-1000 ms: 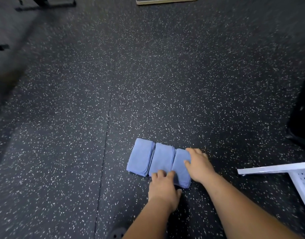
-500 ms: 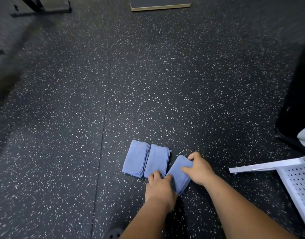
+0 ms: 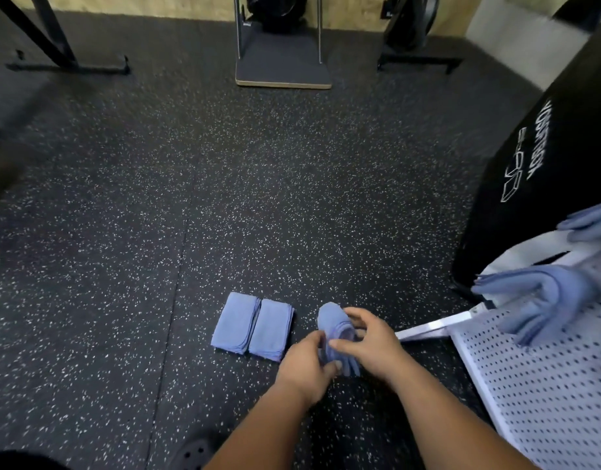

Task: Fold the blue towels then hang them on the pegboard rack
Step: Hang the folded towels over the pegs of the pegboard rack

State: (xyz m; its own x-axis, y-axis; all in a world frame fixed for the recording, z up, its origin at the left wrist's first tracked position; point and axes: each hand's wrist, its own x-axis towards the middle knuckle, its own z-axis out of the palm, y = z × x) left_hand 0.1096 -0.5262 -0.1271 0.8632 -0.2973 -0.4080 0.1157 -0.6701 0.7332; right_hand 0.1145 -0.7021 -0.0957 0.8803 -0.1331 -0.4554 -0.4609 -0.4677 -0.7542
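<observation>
Closest to the camera, both hands grip one folded blue towel (image 3: 331,325) lifted off the speckled floor (image 3: 156,215): the left hand (image 3: 306,366) pinches its near end, and the right hand (image 3: 367,340) closes over its side. Just left of them, two folded towels (image 3: 253,322) lie touching on the floor. At right, more blue towels (image 3: 543,300), somewhat blurred, seem draped on the white pegboard rack (image 3: 547,385). Beyond stands a black stand (image 3: 282,67).
</observation>
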